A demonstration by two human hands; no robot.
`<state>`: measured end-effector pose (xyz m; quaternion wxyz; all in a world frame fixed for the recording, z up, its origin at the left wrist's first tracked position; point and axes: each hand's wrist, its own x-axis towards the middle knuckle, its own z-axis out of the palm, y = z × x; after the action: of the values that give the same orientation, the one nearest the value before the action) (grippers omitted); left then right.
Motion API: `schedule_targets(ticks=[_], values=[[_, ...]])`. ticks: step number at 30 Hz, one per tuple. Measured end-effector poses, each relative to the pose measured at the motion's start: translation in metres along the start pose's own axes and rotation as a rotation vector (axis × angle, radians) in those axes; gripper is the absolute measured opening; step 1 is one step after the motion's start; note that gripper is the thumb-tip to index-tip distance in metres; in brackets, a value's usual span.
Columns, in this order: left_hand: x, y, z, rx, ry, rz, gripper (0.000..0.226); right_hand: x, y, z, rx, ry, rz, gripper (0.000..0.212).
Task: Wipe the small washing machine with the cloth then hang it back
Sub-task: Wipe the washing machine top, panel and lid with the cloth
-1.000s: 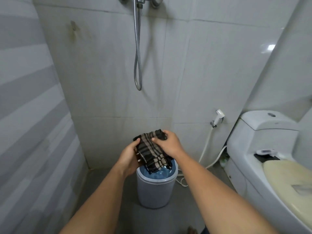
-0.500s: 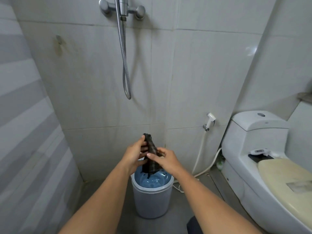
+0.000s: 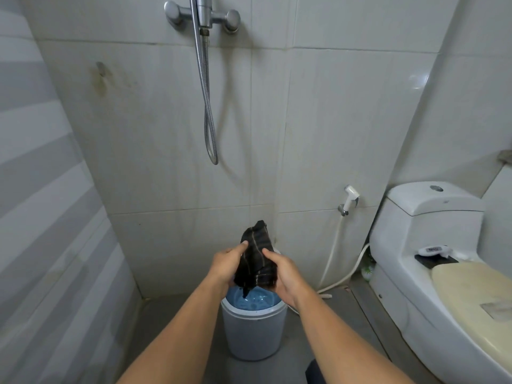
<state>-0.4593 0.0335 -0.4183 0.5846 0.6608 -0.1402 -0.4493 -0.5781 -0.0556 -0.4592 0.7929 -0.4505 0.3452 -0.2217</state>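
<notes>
**Two hands on cloth, above washer**

Both of my hands grip the cloth (image 3: 256, 259) from opposite sides. The left hand (image 3: 225, 266) holds its left edge, fingers curled in and thumb up near the top. The right hand (image 3: 285, 273) cups the right edge and underside. The hands sit close together, with only the bundle between them.

Position of the cloth: held in the air, bunched into a dark upright wad. Its long axis runs roughly vertical, tilted slightly, and a loose tail hangs from the bottom.

Key relation: the washer (image 3: 253, 325) stands on the floor directly below the hands, lid off or open, blue tub visible. In my view the tail overlaps the tub opening; I cannot tell whether it touches. Any wipe means a straight drop downward. Neither hand is clearly nearer; the right one sits a little lower.

Change from a second ago: the cloth then lay broad and flat, its plaid showing, the right hand on top. It is now gathered narrow and stood on end, and the hands have moved to its sides. The view has tipped up as well, and the shower mixer (image 3: 203, 16) is now in sight.

Judgement: the cloth is being folded or wrung; I cannot say whether wiping is done.
</notes>
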Motion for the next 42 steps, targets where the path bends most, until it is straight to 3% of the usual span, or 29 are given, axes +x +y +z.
schedule_targets(ticks=[8, 16, 21, 25, 27, 30, 33, 39, 42], values=[[0.010, -0.016, -0.008, -0.267, -0.025, 0.055, 0.057, 0.001, -0.003, 0.014, -0.263, -0.092, -0.112, 0.017], [0.012, -0.022, -0.011, -0.395, -0.017, 0.132, 0.044, 0.007, 0.006, 0.020, -0.489, -0.050, -0.366, 0.015], [0.015, -0.026, -0.013, -0.440, -0.051, 0.162, 0.052, 0.006, 0.009, 0.030, -0.640, 0.005, -0.452, 0.010], [0.025, -0.027, -0.018, -0.544, 0.003, 0.156, 0.063, 0.004, 0.008, 0.034, -0.747, 0.295, -0.513, 0.046], [0.028, -0.026, -0.021, -0.553, -0.027, 0.151, 0.067, 0.002, 0.008, 0.033, -0.695, 0.225, -0.432, 0.066], [0.029, -0.026, -0.023, -0.500, -0.044, 0.150, 0.068, 0.001, 0.006, 0.030, -0.505, -0.025, -0.306, 0.044], [0.029, -0.027, -0.026, -0.407, -0.070, 0.122, 0.069, -0.003, 0.006, 0.027, -0.445, -0.036, -0.302, 0.030], [0.024, -0.032, -0.034, -0.231, -0.189, 0.041, 0.075, -0.010, 0.005, 0.018, -0.161, -0.136, -0.026, 0.035], [0.020, -0.030, -0.032, -0.202, -0.158, 0.002, 0.077, -0.016, 0.004, 0.013, -0.103, -0.158, 0.064, 0.031]])
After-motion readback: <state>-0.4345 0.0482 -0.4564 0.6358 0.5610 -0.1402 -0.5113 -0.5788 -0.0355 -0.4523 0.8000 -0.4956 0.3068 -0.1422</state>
